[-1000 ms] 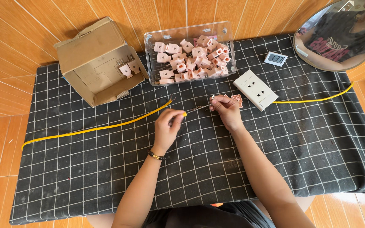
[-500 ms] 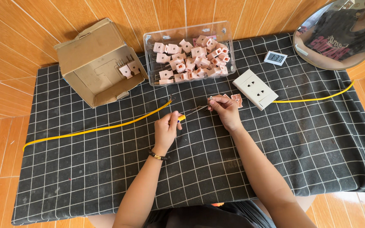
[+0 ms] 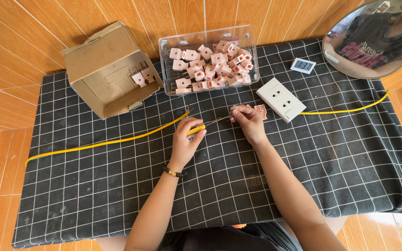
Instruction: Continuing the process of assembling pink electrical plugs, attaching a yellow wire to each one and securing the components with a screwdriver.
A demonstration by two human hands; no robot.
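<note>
On the far left of the worktop [image 3: 70, 209], draped in black grid-patterned cloth: one end of a yellow cable [image 3: 94, 145], running slack toward the middle. Behind it, an open cardboard box [image 3: 105, 69] tipped on its side with two pale pink plug parts inside. Next along, a clear plastic tub [image 3: 209, 58] heaped with more of the same pink parts.

At the centre, left hand [image 3: 185, 142] closed around the yellow handle of a small screwdriver [image 3: 204, 125], shaft aimed rightward. Just beyond, right hand [image 3: 249, 122] pinched shut on a small pink plug piece [image 3: 259, 110], mostly hidden by the fingers, screwdriver tip meeting it there.

Likely light, rigid plastic with tiny metal prongs and screws: easy to lose or let spin, so best held by the flat sides of the body. Cable probably springy, apt to slide on the cloth.

Further right, a white double wall socket [image 3: 281, 99] just beside the right hand, a small digital display [image 3: 303, 65], another run of yellow cable, then a round mirror [image 3: 378, 37] at the corner.
</note>
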